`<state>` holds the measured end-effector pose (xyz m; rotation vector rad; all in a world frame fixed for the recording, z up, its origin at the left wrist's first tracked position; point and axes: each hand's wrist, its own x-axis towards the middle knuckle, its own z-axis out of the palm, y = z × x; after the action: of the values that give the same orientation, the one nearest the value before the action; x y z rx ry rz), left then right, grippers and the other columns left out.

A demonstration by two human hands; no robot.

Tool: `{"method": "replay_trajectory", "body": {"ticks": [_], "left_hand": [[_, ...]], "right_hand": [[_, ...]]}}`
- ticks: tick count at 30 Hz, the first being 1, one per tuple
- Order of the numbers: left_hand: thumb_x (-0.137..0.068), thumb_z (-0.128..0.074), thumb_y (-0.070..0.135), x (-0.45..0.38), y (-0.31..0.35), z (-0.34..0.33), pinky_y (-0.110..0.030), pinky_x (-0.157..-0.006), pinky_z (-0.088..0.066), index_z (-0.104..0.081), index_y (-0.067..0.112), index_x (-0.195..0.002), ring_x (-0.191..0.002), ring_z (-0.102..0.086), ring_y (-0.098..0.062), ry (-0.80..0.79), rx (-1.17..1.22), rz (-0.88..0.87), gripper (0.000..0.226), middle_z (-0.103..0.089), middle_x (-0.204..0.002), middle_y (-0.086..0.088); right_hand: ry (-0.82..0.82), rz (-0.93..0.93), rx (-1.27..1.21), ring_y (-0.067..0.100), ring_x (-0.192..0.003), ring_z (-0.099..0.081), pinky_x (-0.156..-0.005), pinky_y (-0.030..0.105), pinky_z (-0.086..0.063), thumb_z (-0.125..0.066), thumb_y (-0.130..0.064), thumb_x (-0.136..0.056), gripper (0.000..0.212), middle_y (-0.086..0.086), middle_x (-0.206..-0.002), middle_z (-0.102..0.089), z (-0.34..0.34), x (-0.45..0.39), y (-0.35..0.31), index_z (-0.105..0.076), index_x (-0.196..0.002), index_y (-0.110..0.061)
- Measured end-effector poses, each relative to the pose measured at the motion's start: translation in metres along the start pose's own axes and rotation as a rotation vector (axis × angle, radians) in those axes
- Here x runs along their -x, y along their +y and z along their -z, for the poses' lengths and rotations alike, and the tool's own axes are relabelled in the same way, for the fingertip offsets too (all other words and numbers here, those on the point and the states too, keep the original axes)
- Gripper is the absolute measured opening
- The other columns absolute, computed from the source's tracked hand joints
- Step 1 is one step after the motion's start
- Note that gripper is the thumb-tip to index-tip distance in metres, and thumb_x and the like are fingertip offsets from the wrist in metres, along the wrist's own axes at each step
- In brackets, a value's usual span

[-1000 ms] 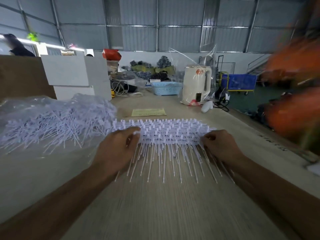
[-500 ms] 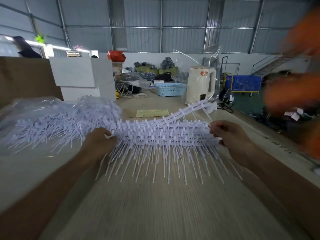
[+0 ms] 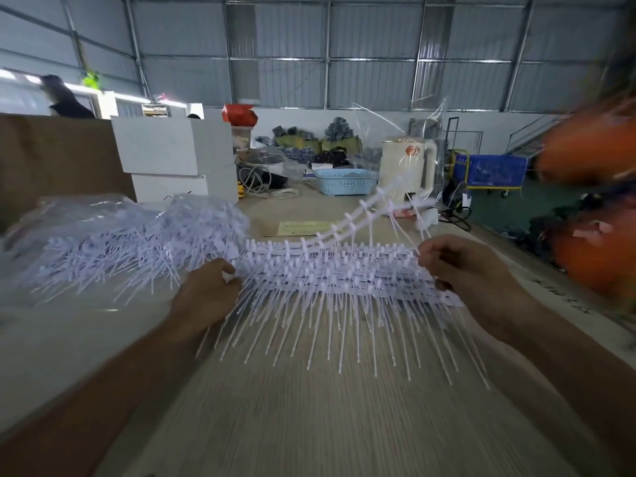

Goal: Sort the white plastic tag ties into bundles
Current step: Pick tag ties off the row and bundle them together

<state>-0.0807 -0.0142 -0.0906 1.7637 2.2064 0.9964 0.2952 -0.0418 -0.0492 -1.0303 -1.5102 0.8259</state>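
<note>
One long wooden table [image 3: 309, 425] fills the lower view, its grain running away from the camera. On its left part lies a loose heap of tag ties [image 3: 130, 242] on clear plastic wrap — white strips tangled in many directions. In front of the person, a stack of tag ties [image 3: 330, 280] is held just above the table between both hands, heads in rows at the far side and thin tails fanning toward the camera. The left hand [image 3: 206, 294] grips the stack's left end, fingers curled round it. The right hand [image 3: 461, 270] pinches the right end, fingers bent on the strips. One strip of ties [image 3: 364, 215] arcs up from the top of the stack toward the far right, its far end blurred.

Farther back stand white boxes [image 3: 172, 156], a cream kettle [image 3: 407, 166] and a pale blue basket [image 3: 346, 181] — with a small yellow paper slip [image 3: 299, 228] lying flat nearer the stack.
</note>
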Motion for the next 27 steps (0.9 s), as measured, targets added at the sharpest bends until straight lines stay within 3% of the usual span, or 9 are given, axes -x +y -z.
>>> {"method": "replay_trajectory", "body": {"ticks": [4,6,8,10,12,15,20,24,27], "left_hand": [[-0.094,-0.061,0.022,0.011,0.008,0.002,-0.047,-0.096,-0.050,-0.061,0.017,-0.128,-0.114,-0.056,-0.036,0.122,-0.145,-0.132,0.035,-0.059,-0.127,-0.015],[-0.093,-0.062,0.015,0.018,0.019,0.003,-0.049,-0.096,-0.048,-0.063,0.015,-0.126,-0.114,-0.053,-0.036,0.280,-0.166,-0.302,0.033,-0.058,-0.124,-0.014],[-0.095,-0.061,0.010,0.026,0.039,0.007,-0.037,-0.093,-0.049,-0.065,0.017,-0.119,-0.102,-0.058,-0.020,0.320,0.057,-0.445,0.025,-0.061,-0.113,-0.008],[-0.097,-0.061,0.010,0.035,0.061,0.008,-0.011,-0.079,-0.045,-0.065,0.022,-0.112,-0.087,-0.058,0.000,0.243,0.302,-0.510,0.020,-0.063,-0.099,0.002],[-0.098,-0.060,0.014,0.044,0.081,0.007,-0.005,-0.069,-0.043,-0.063,0.029,-0.112,-0.087,-0.058,0.003,0.133,0.416,-0.553,0.020,-0.064,-0.094,0.011],[-0.100,-0.058,0.024,0.044,0.108,0.004,-0.018,-0.072,-0.049,-0.059,0.030,-0.123,-0.091,-0.059,-0.002,0.032,0.471,-0.567,0.024,-0.063,-0.105,0.010],[-0.091,-0.061,0.057,0.016,0.161,0.009,-0.019,-0.074,-0.043,-0.028,0.041,-0.153,-0.096,-0.058,0.003,-0.090,0.572,-0.491,0.072,-0.041,-0.146,0.010],[-0.067,-0.062,0.079,0.000,0.194,0.004,-0.041,-0.103,-0.043,-0.022,0.049,-0.153,-0.132,-0.044,-0.021,-0.328,0.446,-0.539,0.099,-0.032,-0.158,0.008],[-0.068,-0.068,0.073,-0.004,0.214,-0.006,-0.045,-0.113,-0.034,-0.029,0.043,-0.153,-0.137,-0.040,-0.024,-0.496,0.332,-0.550,0.099,-0.038,-0.156,0.001]], "right_hand": [[-0.117,-0.130,0.195,0.015,-0.066,-0.050,-0.057,0.027,-0.041,-0.062,-0.003,-0.095,0.016,-0.003,-0.070,-0.063,-0.006,0.008,0.012,-0.066,-0.082,-0.011],[-0.092,-0.035,0.111,0.014,-0.067,-0.050,-0.059,0.026,-0.041,-0.061,-0.004,-0.096,0.013,-0.001,-0.076,-0.062,-0.004,0.007,0.006,-0.063,-0.084,-0.009],[-0.068,0.139,0.080,0.012,-0.071,-0.054,-0.064,0.024,-0.044,-0.061,-0.005,-0.096,0.009,-0.001,-0.083,-0.063,-0.001,0.007,-0.006,-0.062,-0.087,-0.009],[-0.115,0.292,0.223,0.010,-0.076,-0.058,-0.067,0.018,-0.047,-0.062,-0.003,-0.095,0.012,-0.009,-0.086,-0.064,-0.005,0.010,-0.010,-0.062,-0.088,-0.012],[-0.218,0.372,0.376,0.012,-0.082,-0.059,-0.070,0.022,-0.049,-0.060,-0.001,-0.095,0.016,-0.011,-0.091,-0.064,-0.012,0.016,-0.006,-0.061,-0.088,-0.015],[-0.333,0.431,0.473,0.016,-0.086,-0.058,-0.075,0.032,-0.048,-0.061,0.003,-0.094,0.017,-0.009,-0.093,-0.062,-0.019,0.022,0.002,-0.062,-0.092,-0.014],[-0.400,0.522,0.604,0.012,-0.086,-0.049,-0.077,0.034,-0.042,-0.063,-0.001,-0.094,0.019,-0.013,-0.089,-0.057,-0.019,0.025,0.009,-0.058,-0.087,-0.018],[-0.413,0.534,0.702,0.006,-0.089,-0.044,-0.077,0.032,-0.041,-0.063,0.005,-0.088,0.027,-0.017,-0.087,-0.053,-0.017,0.026,0.011,-0.056,-0.086,-0.020],[-0.435,0.528,0.739,0.008,-0.093,-0.044,-0.082,0.035,-0.042,-0.063,0.003,-0.089,0.024,-0.012,-0.089,-0.054,-0.017,0.026,0.010,-0.056,-0.087,-0.020]]}}
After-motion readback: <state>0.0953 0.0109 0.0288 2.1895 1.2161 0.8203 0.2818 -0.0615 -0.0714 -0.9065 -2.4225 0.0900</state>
